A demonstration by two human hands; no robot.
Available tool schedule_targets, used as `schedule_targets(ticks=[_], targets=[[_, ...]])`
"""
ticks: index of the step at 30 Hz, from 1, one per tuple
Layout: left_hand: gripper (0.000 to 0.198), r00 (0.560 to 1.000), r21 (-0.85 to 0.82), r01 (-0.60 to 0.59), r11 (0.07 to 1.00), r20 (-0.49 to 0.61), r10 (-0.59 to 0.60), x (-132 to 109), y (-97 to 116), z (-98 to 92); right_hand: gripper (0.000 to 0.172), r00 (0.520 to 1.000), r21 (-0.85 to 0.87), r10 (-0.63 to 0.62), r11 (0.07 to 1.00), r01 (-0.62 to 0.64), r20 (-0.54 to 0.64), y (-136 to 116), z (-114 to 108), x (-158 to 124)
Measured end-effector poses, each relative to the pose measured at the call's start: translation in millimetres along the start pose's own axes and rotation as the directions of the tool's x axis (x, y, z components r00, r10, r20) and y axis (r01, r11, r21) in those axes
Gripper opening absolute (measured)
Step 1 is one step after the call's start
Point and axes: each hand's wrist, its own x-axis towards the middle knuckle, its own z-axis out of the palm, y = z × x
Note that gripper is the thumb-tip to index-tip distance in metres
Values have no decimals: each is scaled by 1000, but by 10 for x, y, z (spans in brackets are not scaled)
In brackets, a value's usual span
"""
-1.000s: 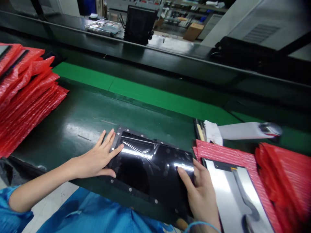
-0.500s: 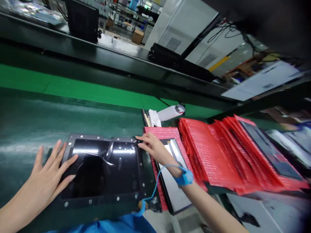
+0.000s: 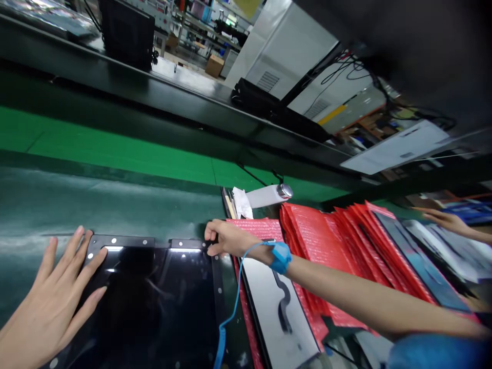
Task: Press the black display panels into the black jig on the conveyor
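A black display panel (image 3: 154, 297) lies on the dark green bench, with round pale dots along its frame and glossy reflections over its screen. My left hand (image 3: 63, 292) rests flat and spread over the panel's left side, fingertips near its upper left corner. At the upper right corner is my right hand (image 3: 226, 238), its fingers curled in towards the frame edge. What those fingers pinch, if anything, is too small to make out. A blue wrist strap (image 3: 281, 258) with a coiled cord circles my right wrist. The panel's lower edge runs out of view.
Right of the panel, a pale-backed display panel (image 3: 277, 307) lies on red bubble wrap. Beyond it stand several red bubble bags (image 3: 326, 251). A white bottle (image 3: 265, 196) lies behind, beside a white tissue (image 3: 242, 203). Another person's hand (image 3: 448, 220) reaches in at far right.
The view has shifted, so the panel sits lower in the picture. The bright creases over the screen have faded. My right fingers have curled more, and another person's hand has appeared at right.
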Motion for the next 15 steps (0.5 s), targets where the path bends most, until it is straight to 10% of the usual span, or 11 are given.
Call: schedule_targets(ticks=[9, 15], targets=[[81, 997, -40, 67, 997, 38, -66, 78, 49, -4, 34, 996, 87, 71, 994, -66, -45, 7, 93, 14], [74, 998, -76, 57, 996, 12, -56, 54, 28, -53, 41, 949, 125, 46, 992, -7, -311, 108, 398, -296]])
